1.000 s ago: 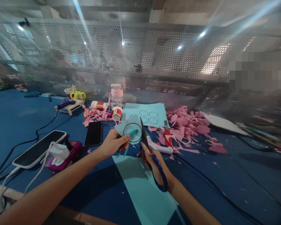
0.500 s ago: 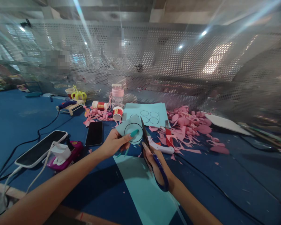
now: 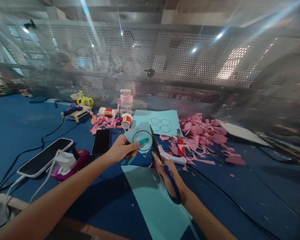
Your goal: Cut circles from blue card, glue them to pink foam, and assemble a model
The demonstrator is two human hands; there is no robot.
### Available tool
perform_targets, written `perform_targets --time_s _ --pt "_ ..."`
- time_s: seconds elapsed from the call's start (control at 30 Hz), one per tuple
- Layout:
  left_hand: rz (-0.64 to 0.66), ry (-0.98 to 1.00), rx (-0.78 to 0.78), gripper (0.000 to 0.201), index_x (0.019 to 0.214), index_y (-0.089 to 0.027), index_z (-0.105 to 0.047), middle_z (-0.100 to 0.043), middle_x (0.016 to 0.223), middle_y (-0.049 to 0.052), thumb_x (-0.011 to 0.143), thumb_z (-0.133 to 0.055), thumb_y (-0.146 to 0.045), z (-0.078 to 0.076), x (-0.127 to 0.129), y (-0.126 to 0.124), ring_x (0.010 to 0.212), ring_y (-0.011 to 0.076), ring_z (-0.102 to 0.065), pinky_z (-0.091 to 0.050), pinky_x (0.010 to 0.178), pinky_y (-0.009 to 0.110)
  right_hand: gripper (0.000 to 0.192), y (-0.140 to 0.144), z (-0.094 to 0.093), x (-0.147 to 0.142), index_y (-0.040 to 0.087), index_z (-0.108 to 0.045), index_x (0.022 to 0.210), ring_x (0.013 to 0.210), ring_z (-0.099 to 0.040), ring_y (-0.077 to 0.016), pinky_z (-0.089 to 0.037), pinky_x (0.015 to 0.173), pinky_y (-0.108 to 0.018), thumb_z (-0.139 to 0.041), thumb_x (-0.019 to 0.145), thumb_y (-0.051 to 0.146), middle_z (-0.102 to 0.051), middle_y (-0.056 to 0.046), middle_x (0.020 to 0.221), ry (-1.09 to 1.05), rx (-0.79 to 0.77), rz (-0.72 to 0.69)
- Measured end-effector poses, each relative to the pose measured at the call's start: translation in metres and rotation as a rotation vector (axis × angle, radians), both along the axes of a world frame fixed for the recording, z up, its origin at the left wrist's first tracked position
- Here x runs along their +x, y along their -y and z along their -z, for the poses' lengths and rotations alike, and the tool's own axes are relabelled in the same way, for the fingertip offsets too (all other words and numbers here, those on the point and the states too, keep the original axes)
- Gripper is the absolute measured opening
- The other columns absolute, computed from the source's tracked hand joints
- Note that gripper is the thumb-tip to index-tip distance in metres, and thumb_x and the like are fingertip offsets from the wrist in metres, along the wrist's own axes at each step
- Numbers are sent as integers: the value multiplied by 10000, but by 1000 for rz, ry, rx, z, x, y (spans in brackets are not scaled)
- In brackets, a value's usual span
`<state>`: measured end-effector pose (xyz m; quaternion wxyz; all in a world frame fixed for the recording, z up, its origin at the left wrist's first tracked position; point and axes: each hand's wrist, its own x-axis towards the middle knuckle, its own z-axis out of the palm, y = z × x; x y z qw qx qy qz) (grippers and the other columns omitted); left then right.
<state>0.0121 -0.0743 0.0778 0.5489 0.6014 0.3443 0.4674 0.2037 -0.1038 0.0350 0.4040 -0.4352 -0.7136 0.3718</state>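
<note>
My left hand (image 3: 126,146) pinches a small piece of light blue paper (image 3: 142,136) marked with a black circle outline, its thumb lying across the circle. My right hand (image 3: 168,171) is wrapped round the dark blue handles of a pair of scissors (image 3: 173,186). The dark blades point up and stand at the right edge of the paper piece, close to the circle line. Below both hands lies a larger light blue sheet (image 3: 160,203), partly covered by my right hand. Behind them rests another blue sheet (image 3: 156,115) with several drawn circles.
Pink paper scraps (image 3: 202,133) are heaped to the right, near a white-handled tool (image 3: 173,158) with a cable. A black phone (image 3: 101,142), a white-cased phone (image 3: 46,156) and a purple power strip (image 3: 70,166) lie left. Paper cups (image 3: 126,120) and a bottle (image 3: 126,101) stand behind.
The paper piece has turned slightly in my left hand, and its left fingers have shifted a little. The scissors stay at its right edge. The whole view has moved very slightly.
</note>
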Motion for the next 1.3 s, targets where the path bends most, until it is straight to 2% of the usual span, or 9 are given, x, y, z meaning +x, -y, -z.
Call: perform_targets --time_s 0.2,0.37,0.5,0.8,1.1,1.3 --pt "7 -6 -7 444 520 -136 -466 -454 357 -46 639 -652 -521 2 -1 -1 271 10 -308 -203 276 137 557 -1 1 1 153 -622 1043 583 -436 -135 -403 515 -227 -384 815 602 -514 -19 653 -2 -6 21" --pt "20 -11 -3 433 533 -137 -469 -454 357 -48 652 -647 -514 1 -3 -2 270 10 -303 -204 277 136 592 -1 1 1 142 -589 1110 457 -287 -84 -283 392 -205 -357 825 607 -365 38 572 21 -34 5" --pt "23 -4 0 417 557 -137 -482 -448 359 -55 648 -654 -506 0 -4 -3 273 11 -306 -205 279 135 606 0 0 1 120 -572 1137 446 -257 -78 -231 367 -200 -348 836 596 -291 54 550 41 -53 -15" --pt "34 -43 -8 402 545 -140 -469 -449 359 -60 653 -664 -475 1 -8 -7 274 7 -312 -208 278 127 599 -2 -6 1 116 -586 1097 452 -234 -85 -212 359 -204 -341 836 596 -264 52 536 47 -61 -69" --pt "85 -73 -43 362 561 -141 -473 -463 364 -63 631 -683 -427 -3 -11 -7 267 11 -318 -224 278 128 470 -3 -15 0 131 -594 847 442 -258 -88 -253 391 -212 -393 835 557 -287 66 475 111 -71 -72" --pt "102 -93 -15 371 558 -135 -486 -467 380 -54 665 -656 -446 -1 -15 -10 281 9 -327 -229 288 126 478 -3 -11 0 126 -602 875 453 -274 -89 -248 391 -207 -414 821 563 -312 60 479 96 -79 -42"
